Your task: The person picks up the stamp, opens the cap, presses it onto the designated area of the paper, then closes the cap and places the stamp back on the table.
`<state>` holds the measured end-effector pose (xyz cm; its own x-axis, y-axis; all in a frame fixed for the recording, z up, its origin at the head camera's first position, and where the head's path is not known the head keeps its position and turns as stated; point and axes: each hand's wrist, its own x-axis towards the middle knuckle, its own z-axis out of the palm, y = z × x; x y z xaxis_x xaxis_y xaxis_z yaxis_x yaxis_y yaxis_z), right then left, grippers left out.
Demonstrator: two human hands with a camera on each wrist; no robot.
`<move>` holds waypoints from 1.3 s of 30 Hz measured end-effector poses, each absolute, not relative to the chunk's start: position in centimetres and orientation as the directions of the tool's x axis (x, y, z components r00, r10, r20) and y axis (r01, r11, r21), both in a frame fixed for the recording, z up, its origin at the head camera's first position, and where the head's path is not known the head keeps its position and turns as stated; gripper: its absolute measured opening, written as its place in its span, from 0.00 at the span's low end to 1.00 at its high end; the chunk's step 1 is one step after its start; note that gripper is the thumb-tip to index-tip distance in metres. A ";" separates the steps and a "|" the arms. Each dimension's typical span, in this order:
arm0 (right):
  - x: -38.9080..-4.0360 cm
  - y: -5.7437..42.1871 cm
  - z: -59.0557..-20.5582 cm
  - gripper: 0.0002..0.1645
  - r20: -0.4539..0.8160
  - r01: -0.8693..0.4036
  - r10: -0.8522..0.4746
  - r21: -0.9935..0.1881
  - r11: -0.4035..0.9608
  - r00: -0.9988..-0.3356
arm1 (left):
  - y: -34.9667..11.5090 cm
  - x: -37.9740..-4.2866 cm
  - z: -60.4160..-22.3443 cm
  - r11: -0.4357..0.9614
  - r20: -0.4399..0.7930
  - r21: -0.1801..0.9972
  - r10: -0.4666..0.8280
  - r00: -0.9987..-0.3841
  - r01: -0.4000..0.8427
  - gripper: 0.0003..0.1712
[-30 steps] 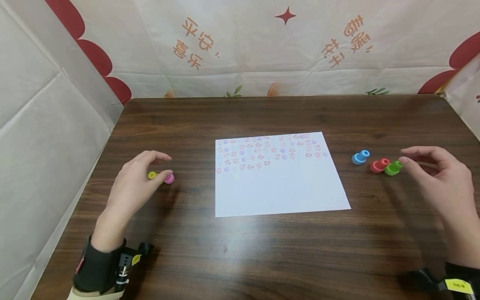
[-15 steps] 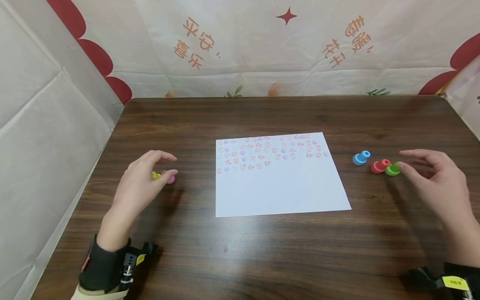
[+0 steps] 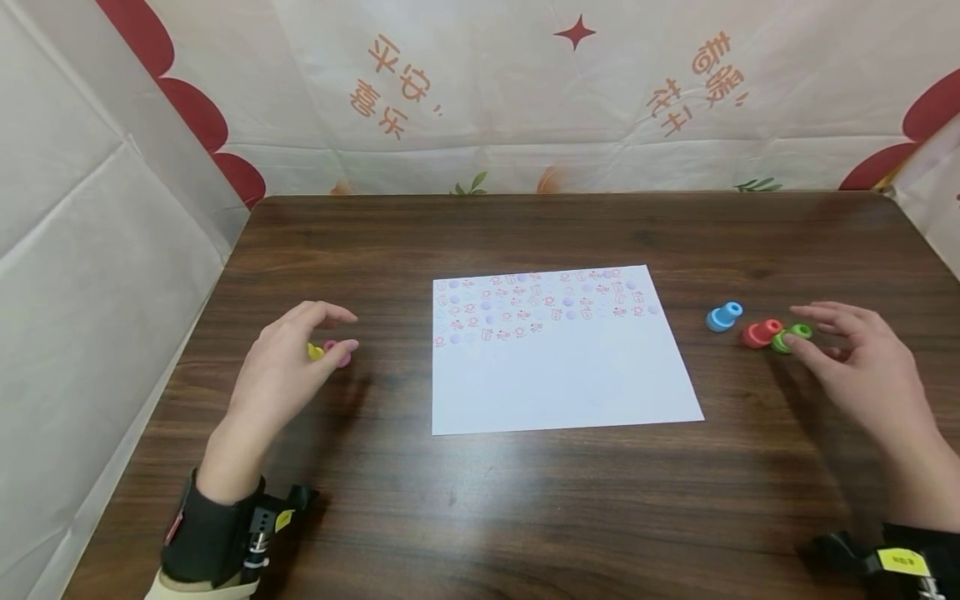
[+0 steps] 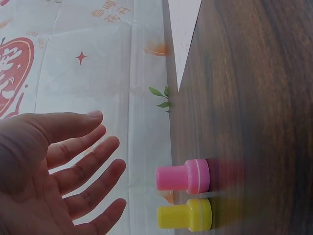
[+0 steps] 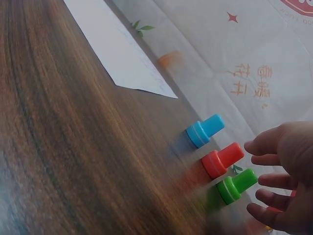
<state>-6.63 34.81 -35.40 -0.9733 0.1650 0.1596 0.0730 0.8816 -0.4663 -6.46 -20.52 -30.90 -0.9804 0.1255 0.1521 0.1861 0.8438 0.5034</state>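
My left hand (image 3: 281, 367) hovers over the left of the table, fingers loosely bent and holding nothing. Just below it stand a pink stamp (image 4: 183, 176) and a yellow stamp (image 4: 186, 215), upright side by side and apart from the fingers. On the right, my right hand (image 3: 862, 358) hangs by a green stamp (image 5: 237, 187), its thumb and fingers spread around the handle's level without gripping. Beside the green one stand a red stamp (image 5: 222, 160) and a blue stamp (image 5: 204, 130). In the head view the left hand partly hides the pink and yellow stamps.
A white sheet of paper (image 3: 562, 375) lies mid-table, with rows of small red and purple prints on its far part. The dark wooden table (image 3: 450, 517) ends at a white printed cloth (image 3: 480, 100) behind and at the left.
My left hand has shifted slightly to the right over the pink and yellow stamps. The right hand has moved left and a little nearer, closer to the green stamp.
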 end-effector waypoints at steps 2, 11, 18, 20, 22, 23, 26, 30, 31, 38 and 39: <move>-6.6 34.9 -35.6 0.25 0.155 0.070 0.158 -0.462 0.884 -0.975 | -20.5 -6.4 -30.9 0.843 0.156 0.504 0.128 -0.979 0.190 0.16; -6.4 35.0 -35.8 0.29 0.091 0.103 0.158 -0.436 0.894 -0.983 | -20.4 -6.4 -30.9 0.837 0.150 0.512 0.137 -0.979 0.195 0.15; -6.3 34.8 -35.6 0.25 0.086 0.115 0.164 -0.417 0.902 -0.983 | -20.3 -6.3 -30.9 0.839 0.144 0.509 0.138 -0.980 0.193 0.15; -6.3 34.8 -35.6 0.25 0.082 0.115 0.163 -0.415 0.903 -0.983 | -20.3 -6.3 -30.8 0.839 0.145 0.507 0.140 -0.979 0.195 0.15; -6.3 34.9 -35.6 0.25 0.081 0.115 0.162 -0.414 0.903 -0.983 | -20.3 -6.3 -30.8 0.839 0.147 0.507 0.142 -0.979 0.197 0.15; -6.3 34.9 -35.6 0.24 0.084 0.114 0.162 -0.411 0.905 -0.983 | -20.3 -6.3 -30.8 0.839 0.146 0.507 0.143 -0.979 0.198 0.15; -6.3 34.9 -35.6 0.22 0.099 0.105 0.157 -0.405 0.908 -0.983 | -20.2 -6.3 -30.9 0.840 0.144 0.506 0.144 -0.979 0.198 0.15; -6.3 34.9 -35.6 0.21 0.116 0.095 0.153 -0.394 0.914 -0.981 | -20.2 -6.3 -30.9 0.840 0.147 0.503 0.146 -0.978 0.201 0.15; -6.3 34.9 -35.6 0.21 0.119 0.095 0.152 -0.391 0.916 -0.981 | -20.2 -6.3 -30.9 0.840 0.147 0.504 0.145 -0.978 0.200 0.15; -6.2 34.9 -35.6 0.22 0.112 0.112 0.167 -0.384 0.917 -0.980 | -20.1 -6.3 -31.0 0.842 0.145 0.503 0.142 -0.979 0.196 0.15; -6.2 34.9 -35.6 0.21 0.116 0.113 0.168 -0.380 0.918 -0.979 | -20.1 -6.3 -31.0 0.842 0.145 0.502 0.142 -0.979 0.196 0.15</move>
<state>-6.24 34.86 -35.64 -0.9789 0.1684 0.1160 0.1130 0.9182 -0.3797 -6.27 -20.10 -30.97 -0.9792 0.1416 0.1454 0.1964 0.8421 0.5024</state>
